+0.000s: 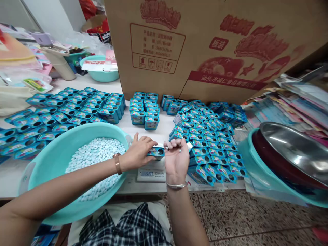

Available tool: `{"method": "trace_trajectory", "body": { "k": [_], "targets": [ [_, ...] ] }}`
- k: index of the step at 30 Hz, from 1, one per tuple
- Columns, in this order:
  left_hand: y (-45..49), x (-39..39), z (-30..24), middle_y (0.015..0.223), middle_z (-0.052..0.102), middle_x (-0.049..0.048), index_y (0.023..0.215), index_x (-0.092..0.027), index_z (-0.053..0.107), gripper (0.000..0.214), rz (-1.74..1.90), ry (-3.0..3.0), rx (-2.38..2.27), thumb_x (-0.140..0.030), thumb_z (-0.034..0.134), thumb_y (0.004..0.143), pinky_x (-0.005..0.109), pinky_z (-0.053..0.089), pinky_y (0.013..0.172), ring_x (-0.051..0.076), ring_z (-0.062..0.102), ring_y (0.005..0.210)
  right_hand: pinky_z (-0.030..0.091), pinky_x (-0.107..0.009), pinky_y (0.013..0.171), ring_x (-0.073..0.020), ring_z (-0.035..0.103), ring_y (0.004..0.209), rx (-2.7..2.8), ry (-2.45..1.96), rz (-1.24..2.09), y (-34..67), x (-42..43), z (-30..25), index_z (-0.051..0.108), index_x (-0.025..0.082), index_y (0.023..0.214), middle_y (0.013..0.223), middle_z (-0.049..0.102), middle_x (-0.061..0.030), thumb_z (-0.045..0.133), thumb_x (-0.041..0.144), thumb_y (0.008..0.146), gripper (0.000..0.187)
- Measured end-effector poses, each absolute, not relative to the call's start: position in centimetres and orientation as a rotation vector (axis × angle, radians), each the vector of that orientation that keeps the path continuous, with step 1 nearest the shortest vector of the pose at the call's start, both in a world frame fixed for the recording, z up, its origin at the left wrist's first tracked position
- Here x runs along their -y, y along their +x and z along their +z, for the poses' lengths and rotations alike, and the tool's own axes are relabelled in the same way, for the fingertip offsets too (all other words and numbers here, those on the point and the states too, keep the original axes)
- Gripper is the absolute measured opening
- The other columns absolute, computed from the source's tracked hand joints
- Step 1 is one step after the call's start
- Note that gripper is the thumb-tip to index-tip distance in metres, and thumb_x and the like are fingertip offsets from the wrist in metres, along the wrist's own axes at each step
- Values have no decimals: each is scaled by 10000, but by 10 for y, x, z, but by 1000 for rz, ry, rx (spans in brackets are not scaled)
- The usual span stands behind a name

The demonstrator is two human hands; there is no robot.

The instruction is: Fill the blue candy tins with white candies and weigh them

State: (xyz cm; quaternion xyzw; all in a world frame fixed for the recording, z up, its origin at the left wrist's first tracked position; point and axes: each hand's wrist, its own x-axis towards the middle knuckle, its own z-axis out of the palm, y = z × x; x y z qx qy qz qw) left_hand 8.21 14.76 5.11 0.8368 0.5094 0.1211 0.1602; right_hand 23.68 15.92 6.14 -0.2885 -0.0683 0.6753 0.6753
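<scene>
My left hand, with a brown band on its wrist, is closed on a small blue candy box above a white digital scale. The scale's display looks like 1525. Close by on the right, my right hand is turned palm up with its fingers curled. A few tiny pale candies seem to rest in them, partly hidden. Left of my hands stands a big turquoise basin with a heap of pale blue candies in it, my left forearm crossing over it.
Blue candy boxes stand in rows at the left, in the middle and at the right. A large cardboard carton closes off the back. Stacked bowls sit at far right; a smaller turquoise bowl is behind left.
</scene>
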Motion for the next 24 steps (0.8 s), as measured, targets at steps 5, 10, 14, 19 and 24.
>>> {"method": "trace_trajectory", "body": {
  "k": [5, 10, 14, 19, 24],
  "targets": [
    [79, -147, 50, 1154, 598, 93, 1230, -223, 519, 483, 343, 2380, -1464, -388, 673, 803, 706, 157, 1063, 311, 505, 1145, 475, -256, 671, -72, 404, 529, 139, -612, 1513, 247, -158, 67, 478, 192, 664, 606, 423, 75, 493, 310, 916, 279],
    [76, -146, 54, 1198, 584, 98, 1252, -226, 502, 515, 340, 2363, -1470, -419, 669, 804, 698, 153, 1070, 317, 483, 1185, 502, -289, 750, -68, 413, 531, 141, -567, 1537, 253, -157, 77, 467, 196, 676, 609, 421, 81, 496, 314, 916, 269],
    [68, -142, 62, 1215, 577, 92, 1272, -237, 491, 532, 354, 2347, -1486, -431, 660, 807, 693, 141, 1078, 317, 477, 1198, 494, -258, 677, -62, 419, 525, 161, -550, 1535, 266, -158, 80, 461, 200, 685, 614, 411, 84, 528, 323, 896, 254],
    [48, -135, 71, 1269, 554, 97, 1302, -257, 453, 539, 392, 2333, -1527, -455, 626, 831, 674, 122, 1095, 304, 476, 1210, 394, -194, 499, -56, 401, 494, 267, -614, 1354, 303, -156, 77, 476, 205, 708, 617, 377, 81, 539, 365, 890, 251],
    [46, -134, 74, 1263, 555, 97, 1308, -259, 450, 550, 384, 2335, -1539, -485, 614, 834, 675, 119, 1096, 303, 480, 1208, 349, -185, 459, -52, 374, 478, 273, -738, 1340, 316, -148, 58, 544, 198, 778, 605, 389, 83, 621, 376, 844, 205]
  ]
}}
